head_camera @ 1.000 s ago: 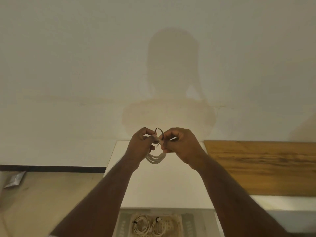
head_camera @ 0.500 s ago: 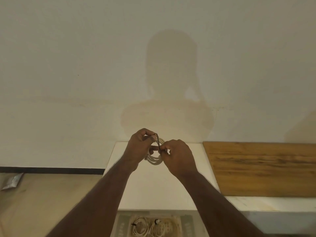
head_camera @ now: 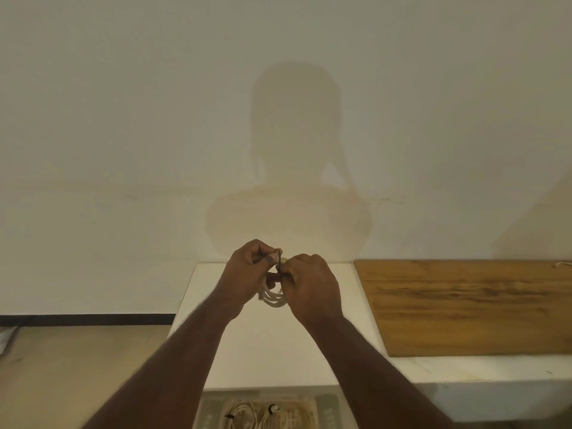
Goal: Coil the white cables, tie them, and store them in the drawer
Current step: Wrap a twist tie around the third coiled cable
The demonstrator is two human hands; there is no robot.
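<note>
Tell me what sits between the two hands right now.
In the head view, the left hand and right hand pinch a dark tie between them, with the coiled white cable hanging just below it.

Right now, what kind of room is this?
Probably a plain room at home or in a workshop: a bare wall, a white cabinet top with an open drawer of coiled cables, and a wooden board.
</note>
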